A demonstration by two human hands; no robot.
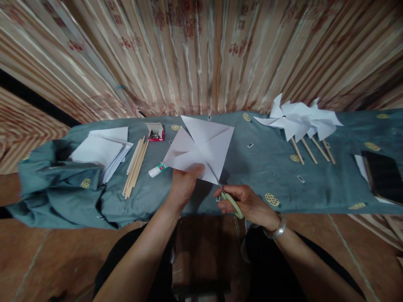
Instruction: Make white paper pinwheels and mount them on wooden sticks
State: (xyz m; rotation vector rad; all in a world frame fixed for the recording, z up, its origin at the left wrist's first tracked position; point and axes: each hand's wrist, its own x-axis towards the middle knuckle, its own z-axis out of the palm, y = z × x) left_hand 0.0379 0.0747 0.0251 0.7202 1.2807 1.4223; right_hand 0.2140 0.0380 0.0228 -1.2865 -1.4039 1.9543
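Note:
A square sheet of white paper (217, 138), slit inward from its corners, is held up over the cloth. My left hand (185, 180) grips its near edge, thumb on top and fingers hidden underneath. In my right hand (242, 201) are scissors (231, 200) with pale green handles, their blades at the paper's near corner and along a cut there. How far the blades are apart is too small to tell. A white and green glue stick (157, 170) lies left of my left hand, partly beside the sheet's left corner.
Several wooden sticks (136, 167), an open red box of small metal pins (156, 133) and a stack of white paper (100, 147) lie left. Several paper pinwheels (299, 119) on sticks are back right. A dark phone (384, 176) rests far right. Behind the green cloth (261, 159) hangs a curtain (201, 54).

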